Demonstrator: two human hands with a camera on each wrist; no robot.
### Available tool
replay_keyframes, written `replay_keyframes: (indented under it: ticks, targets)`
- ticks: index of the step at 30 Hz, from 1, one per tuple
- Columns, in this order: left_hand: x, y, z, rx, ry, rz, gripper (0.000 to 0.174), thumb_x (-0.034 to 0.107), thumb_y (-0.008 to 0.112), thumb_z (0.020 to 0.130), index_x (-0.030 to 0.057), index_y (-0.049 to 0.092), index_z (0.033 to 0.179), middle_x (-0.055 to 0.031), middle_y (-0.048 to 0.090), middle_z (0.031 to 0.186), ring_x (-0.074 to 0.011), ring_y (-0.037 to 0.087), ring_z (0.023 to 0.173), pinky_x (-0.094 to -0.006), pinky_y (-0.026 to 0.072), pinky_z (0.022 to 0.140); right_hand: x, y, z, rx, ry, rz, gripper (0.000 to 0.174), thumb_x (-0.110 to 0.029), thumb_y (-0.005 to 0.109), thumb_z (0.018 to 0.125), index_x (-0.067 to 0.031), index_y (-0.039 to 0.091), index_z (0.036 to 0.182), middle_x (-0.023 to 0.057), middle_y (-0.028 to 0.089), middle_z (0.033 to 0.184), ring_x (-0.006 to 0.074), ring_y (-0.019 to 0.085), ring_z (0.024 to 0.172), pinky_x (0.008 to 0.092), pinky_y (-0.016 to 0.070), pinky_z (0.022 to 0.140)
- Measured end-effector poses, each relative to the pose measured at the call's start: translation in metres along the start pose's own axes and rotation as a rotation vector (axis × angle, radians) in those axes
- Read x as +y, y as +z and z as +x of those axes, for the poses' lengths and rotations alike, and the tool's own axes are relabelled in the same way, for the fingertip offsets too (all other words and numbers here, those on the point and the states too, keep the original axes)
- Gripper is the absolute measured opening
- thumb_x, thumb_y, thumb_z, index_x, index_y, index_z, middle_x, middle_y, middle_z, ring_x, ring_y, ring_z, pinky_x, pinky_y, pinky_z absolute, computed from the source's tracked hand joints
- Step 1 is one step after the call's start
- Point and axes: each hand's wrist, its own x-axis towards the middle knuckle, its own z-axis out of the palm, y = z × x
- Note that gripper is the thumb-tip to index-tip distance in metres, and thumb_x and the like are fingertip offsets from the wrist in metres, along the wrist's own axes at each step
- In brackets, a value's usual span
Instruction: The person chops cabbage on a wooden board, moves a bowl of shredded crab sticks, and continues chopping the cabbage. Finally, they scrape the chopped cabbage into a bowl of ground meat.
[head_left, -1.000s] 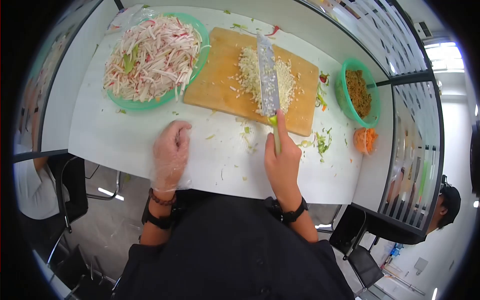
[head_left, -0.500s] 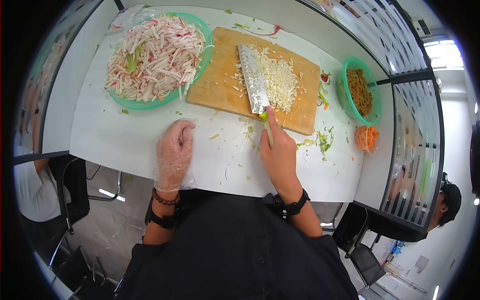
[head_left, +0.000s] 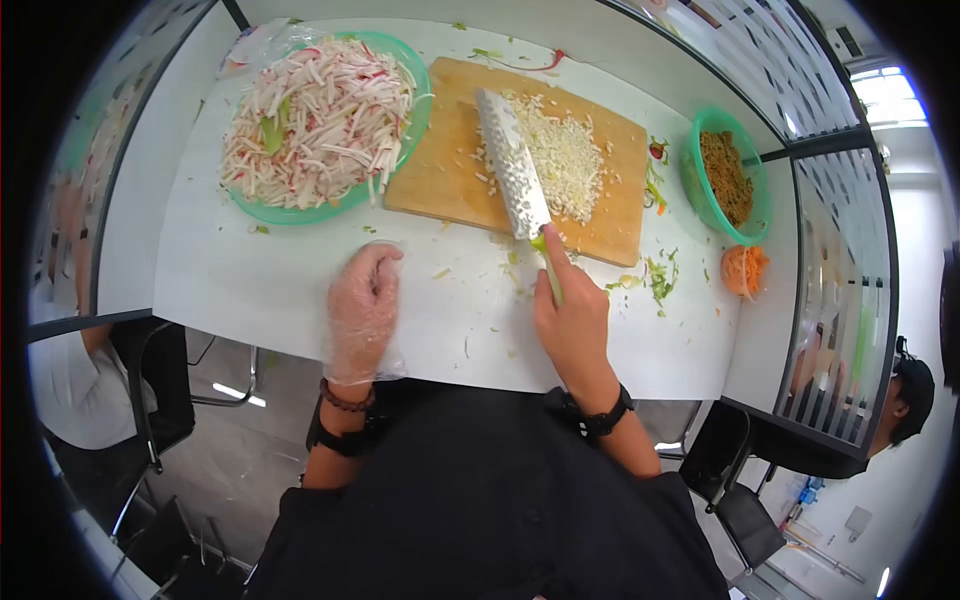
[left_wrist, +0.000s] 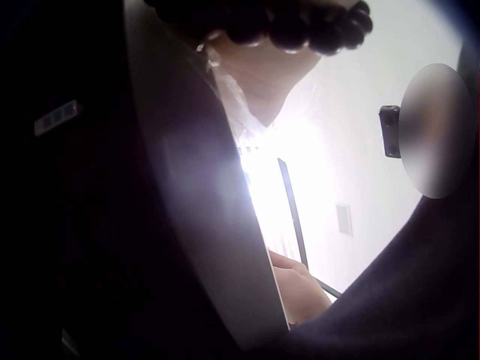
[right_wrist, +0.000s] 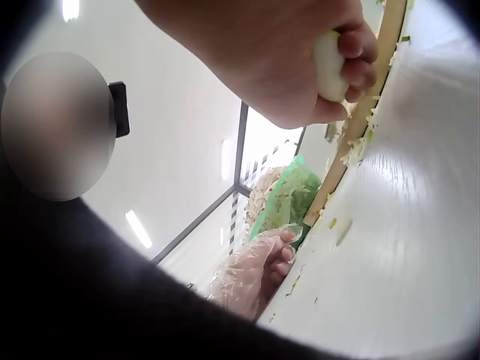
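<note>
My right hand grips the pale green handle of a kitchen knife, index finger stretched toward the blade. In the right wrist view the fingers wrap round the handle's white end. Bits of chopped white vegetable stick to the broad blade, which lies over the wooden cutting board. Right of the blade a heap of finely chopped white pieces covers the board. My left hand, in a clear plastic glove, rests on the white table with loosely curled fingers and holds nothing. The left wrist view shows mostly sleeve, bead bracelet and table edge.
Left of the board stands a green basin heaped with shredded pink-and-white radish. A green bowl of brown crumbly food and a small tub of orange shreds sit by the right partition. Green scraps litter the table near the board.
The knife has swung from the middle of the chopped heap to its left side, leaving the heap right of the blade. The left hand stays in place on the table.
</note>
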Motion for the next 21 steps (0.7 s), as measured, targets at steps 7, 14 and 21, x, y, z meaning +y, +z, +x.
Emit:
replay_keyframes:
  ticks: [7, 14, 21]
  targets:
    - [0.001, -0.001, -0.001, -0.002, 0.039, 0.039, 0.013, 0.006, 0.055, 0.091, 0.0024, 0.063, 0.101, -0.0173, 0.065, 0.092, -0.0346, 0.063, 0.085, -0.0397, 0.0501, 0.078, 0.002, -0.006, -0.004, -0.040, 0.030, 0.000, 0.063, -0.001, 0.061, 0.085, -0.0109, 0.046, 0.146, 0.0157, 0.053, 0.063, 0.0292, 0.054, 0.054, 0.0417, 0.0461, 0.057]
    - [0.000, 0.002, -0.001, -0.011, 0.007, 0.045, 0.013, 0.006, 0.055, 0.092, 0.0022, 0.063, 0.102, -0.0176, 0.066, 0.093, -0.0340, 0.064, 0.085, -0.0389, 0.0500, 0.079, -0.013, -0.028, 0.011, -0.177, 0.599, 1.066, 0.050, -0.017, 0.050, 0.100, -0.0145, 0.036, 0.148, 0.0050, 0.051, 0.067, 0.0113, 0.043, 0.041, 0.0264, 0.0330, 0.034]
    - [0.004, 0.000, 0.001, -0.015, -0.016, 0.055, 0.014, 0.007, 0.055, 0.092, 0.0020, 0.063, 0.102, -0.0168, 0.066, 0.092, -0.0326, 0.063, 0.083, -0.0377, 0.0500, 0.078, -0.005, -0.009, 0.014, -0.173, 0.763, 1.330, 0.027, -0.026, 0.046, 0.104, -0.0132, 0.037, 0.126, 0.0057, 0.051, 0.075, 0.0096, 0.040, 0.040, 0.0236, 0.0290, 0.030]
